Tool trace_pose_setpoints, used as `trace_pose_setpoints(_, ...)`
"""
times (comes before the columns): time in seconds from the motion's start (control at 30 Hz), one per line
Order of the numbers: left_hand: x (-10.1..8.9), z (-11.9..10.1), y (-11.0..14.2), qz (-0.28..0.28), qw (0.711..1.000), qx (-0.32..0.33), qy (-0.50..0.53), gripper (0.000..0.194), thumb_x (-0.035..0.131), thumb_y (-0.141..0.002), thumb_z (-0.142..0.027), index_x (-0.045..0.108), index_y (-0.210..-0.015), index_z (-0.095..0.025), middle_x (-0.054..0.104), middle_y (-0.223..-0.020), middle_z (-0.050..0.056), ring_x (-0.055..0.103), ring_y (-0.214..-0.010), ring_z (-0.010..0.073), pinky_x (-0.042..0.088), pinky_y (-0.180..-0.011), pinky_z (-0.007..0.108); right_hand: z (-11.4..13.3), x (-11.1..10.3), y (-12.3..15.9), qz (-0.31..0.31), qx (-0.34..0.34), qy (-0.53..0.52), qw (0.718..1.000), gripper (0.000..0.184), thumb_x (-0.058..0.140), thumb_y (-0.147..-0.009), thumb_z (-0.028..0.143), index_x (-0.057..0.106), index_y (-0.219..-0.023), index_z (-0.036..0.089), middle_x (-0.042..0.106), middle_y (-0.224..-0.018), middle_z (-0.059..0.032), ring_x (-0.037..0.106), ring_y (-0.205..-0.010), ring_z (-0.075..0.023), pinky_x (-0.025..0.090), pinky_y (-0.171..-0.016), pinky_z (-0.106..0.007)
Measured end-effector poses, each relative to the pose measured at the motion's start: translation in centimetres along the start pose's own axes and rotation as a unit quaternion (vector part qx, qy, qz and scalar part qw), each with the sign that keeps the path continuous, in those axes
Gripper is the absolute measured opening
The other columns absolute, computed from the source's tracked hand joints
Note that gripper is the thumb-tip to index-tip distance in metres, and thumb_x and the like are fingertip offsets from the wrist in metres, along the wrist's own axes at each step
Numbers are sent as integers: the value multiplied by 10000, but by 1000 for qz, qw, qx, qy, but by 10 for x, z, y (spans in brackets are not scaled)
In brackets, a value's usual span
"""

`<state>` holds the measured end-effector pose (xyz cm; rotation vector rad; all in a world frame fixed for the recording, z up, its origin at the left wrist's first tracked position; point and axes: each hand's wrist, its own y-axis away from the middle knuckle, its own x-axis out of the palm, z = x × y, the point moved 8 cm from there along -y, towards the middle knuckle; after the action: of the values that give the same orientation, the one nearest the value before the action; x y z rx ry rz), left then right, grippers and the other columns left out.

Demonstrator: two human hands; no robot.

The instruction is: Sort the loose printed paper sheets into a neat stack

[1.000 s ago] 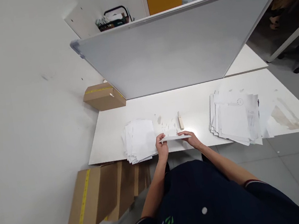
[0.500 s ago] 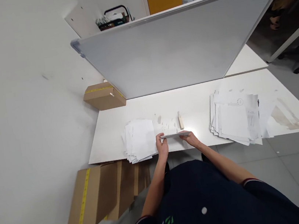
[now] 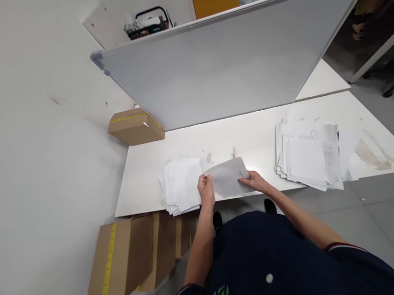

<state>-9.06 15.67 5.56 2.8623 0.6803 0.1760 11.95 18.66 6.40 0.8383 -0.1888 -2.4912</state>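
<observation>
Between my two hands a sheet of paper [image 3: 227, 175] is held up over the front edge of the white table [image 3: 142, 174], its face tilted toward me. My left hand [image 3: 206, 189] pinches its left edge. On the opposite side, my right hand [image 3: 255, 181] grips the lower right corner, near a small dark mark. Just left of my left hand lies a stack of white paper [image 3: 183, 183]. A small light-coloured block [image 3: 235, 152] pokes out behind the sheet, mostly hidden by it.
A larger, uneven pile of papers [image 3: 308, 156] lies to the right. Along the table's back stands a whiteboard [image 3: 229, 65], with a cardboard box [image 3: 136, 127] at its left end. Open cardboard boxes [image 3: 125, 260] stand on the floor at left.
The paper was edge-on and nearly flat; now its face is tilted up toward me. My left hand has shifted slightly left, and the sheet now covers most of the small block.
</observation>
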Motion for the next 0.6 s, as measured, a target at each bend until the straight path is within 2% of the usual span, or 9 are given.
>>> trace_pose_setpoints(0.1,1,13,0,2,1000,-21,1,226,539,-748,-351,495,-902,-192,558,-783,10,533,-688,97,428,-644,229,22,-22,11,0,-9,116,993,237,425,-825,244,618,-951,191,654,-911,-50,588,-837,-201,417,-699,-270)
trace_pose_setpoints(0.2,0,30,4,14,996,-49,-68,417,597,-697,-270,472,-1091,-209,555,-1015,78,554,-844,145,446,-729,291,36,-37,18,-8,10,232,973,223,426,-801,119,610,-915,174,624,-912,-103,560,-878,-225,367,-729,-304)
trace_pose_setpoints(0.27,4,39,7,43,987,-38,-150,535,612,-675,-227,443,-1182,-240,498,-1148,99,534,-961,184,441,-795,339,38,-36,19,-7,32,289,957,224,413,-789,56,602,-864,150,605,-860,-129,555,-867,-235,350,-717,-318)
trace_pose_setpoints(0.33,16,43,11,95,971,15,-218,559,616,-661,-190,463,-1194,-260,469,-1200,92,484,-1076,212,407,-883,377,35,-27,18,0,48,327,944,230,411,-776,19,595,-840,141,592,-843,-138,551,-861,-239,342,-702,-322)
trace_pose_setpoints(0.43,33,49,18,152,950,71,-265,404,619,-640,-137,597,-1030,-241,525,-1121,75,469,-1106,227,361,-948,398,23,-10,16,14,61,351,934,230,427,-765,7,592,-851,142,589,-867,-146,546,-857,-239,341,-685,-318)
trace_pose_setpoints(0.53,40,50,20,159,948,68,-268,192,600,-663,-137,653,-828,-218,581,-999,65,528,-1009,220,373,-926,398,12,-5,16,20,66,339,938,240,418,-770,11,587,-873,146,594,-886,-146,550,-844,-232,341,-672,-308)
trace_pose_setpoints(0.6,42,45,19,154,950,67,-264,116,577,-707,-187,647,-794,-218,603,-937,56,544,-956,209,391,-893,381,9,-11,17,19,63,310,948,229,409,-785,38,584,-880,152,602,-875,-137,556,-813,-222,340,-656,-298)
